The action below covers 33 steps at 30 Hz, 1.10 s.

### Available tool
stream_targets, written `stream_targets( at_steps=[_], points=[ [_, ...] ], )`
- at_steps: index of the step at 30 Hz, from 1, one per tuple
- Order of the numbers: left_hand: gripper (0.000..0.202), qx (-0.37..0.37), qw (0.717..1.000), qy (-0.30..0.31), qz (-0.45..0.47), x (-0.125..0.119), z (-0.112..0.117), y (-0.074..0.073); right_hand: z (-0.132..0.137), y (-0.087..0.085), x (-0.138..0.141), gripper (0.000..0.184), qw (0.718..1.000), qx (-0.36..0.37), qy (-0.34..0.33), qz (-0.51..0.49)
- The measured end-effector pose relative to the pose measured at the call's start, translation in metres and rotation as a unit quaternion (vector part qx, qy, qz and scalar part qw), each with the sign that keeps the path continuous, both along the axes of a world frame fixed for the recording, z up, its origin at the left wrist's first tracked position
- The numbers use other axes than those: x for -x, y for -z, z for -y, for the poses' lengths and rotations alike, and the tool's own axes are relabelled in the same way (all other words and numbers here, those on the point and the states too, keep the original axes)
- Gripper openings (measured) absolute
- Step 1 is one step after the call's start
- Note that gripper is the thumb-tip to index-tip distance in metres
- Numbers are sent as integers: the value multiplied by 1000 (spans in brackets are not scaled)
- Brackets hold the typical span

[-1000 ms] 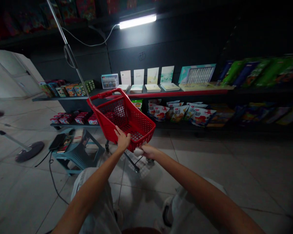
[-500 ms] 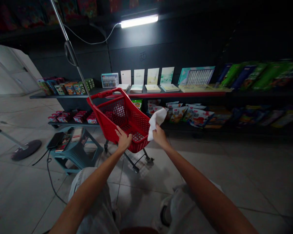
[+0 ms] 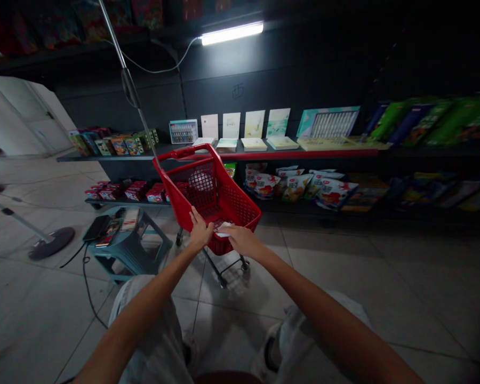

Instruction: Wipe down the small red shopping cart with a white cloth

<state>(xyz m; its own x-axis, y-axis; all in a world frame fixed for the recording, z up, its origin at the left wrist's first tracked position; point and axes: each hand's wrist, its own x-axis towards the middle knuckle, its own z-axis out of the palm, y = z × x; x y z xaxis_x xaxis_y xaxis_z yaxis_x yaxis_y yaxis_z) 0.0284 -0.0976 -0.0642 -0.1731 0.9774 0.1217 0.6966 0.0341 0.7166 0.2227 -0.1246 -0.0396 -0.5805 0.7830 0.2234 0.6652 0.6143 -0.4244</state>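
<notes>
A small red shopping cart [image 3: 220,194] stands on the tiled floor in front of me. My left hand [image 3: 200,232] grips the near rim of its basket, fingers curled over the edge. My right hand [image 3: 242,240] rests on the same rim just to the right, pressing a white cloth [image 3: 224,229] against the cart's edge. Most of the cloth is hidden under my fingers. The cart's red handle points away from me, toward the shelves.
Dark shelves [image 3: 304,154] with notebooks, snack bags and boxes run behind the cart. A teal plastic stool [image 3: 128,245] with small items stands at the left. A metal pole on a round floor base [image 3: 50,242] and a cable lie further left.
My right hand went from under the cart's front edge, lifted the white cloth up beside the basket, then came down onto the near rim. My left hand kept its hold.
</notes>
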Motion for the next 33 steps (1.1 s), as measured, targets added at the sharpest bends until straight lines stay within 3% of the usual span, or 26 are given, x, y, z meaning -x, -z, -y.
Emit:
stream_targets(
  at_steps=[2, 5, 9, 11, 13, 17, 19, 23, 25, 31, 33],
  points=[
    [103, 4, 1000, 27, -10, 8, -2, 0, -2, -8, -6, 43, 999, 19, 17, 20],
    [104, -10, 997, 66, -34, 17, -5, 0, -12, -25, -25, 36, 990, 39, 94, 94],
    [101, -23, 995, 72, -60, 20, -5, -1, -28, -40, -38, 40, 965, 57, 172, 192],
    [98, -17, 995, 64, -75, 19, -3, -4, -32, -39, -24, 45, 963, 84, 151, 208],
    [96, -5, 994, 53, -100, 17, -1, -9, -28, -35, 0, 47, 971, 106, 88, 197],
    [93, 20, 987, 27, -155, 20, 3, -19, -15, -28, 36, 44, 984, 81, 1, 158],
    [92, 26, 984, 26, -173, 26, 5, -24, -15, -30, 27, 43, 980, 95, 11, 175],
    [89, 38, 979, 28, -197, 36, 7, -29, -27, -39, -17, 47, 952, 139, 106, 252],
    [88, 48, 977, 24, -206, 34, 7, -30, -29, -40, -24, 48, 947, 138, 128, 262],
    [78, 38, 977, 2, -210, 19, 6, -30, -8, -27, 41, 38, 983, 84, 8, 165],
    [69, 21, 978, -8, -208, 19, 6, -28, -6, -23, 47, 38, 987, 73, 1, 141]
  ],
)
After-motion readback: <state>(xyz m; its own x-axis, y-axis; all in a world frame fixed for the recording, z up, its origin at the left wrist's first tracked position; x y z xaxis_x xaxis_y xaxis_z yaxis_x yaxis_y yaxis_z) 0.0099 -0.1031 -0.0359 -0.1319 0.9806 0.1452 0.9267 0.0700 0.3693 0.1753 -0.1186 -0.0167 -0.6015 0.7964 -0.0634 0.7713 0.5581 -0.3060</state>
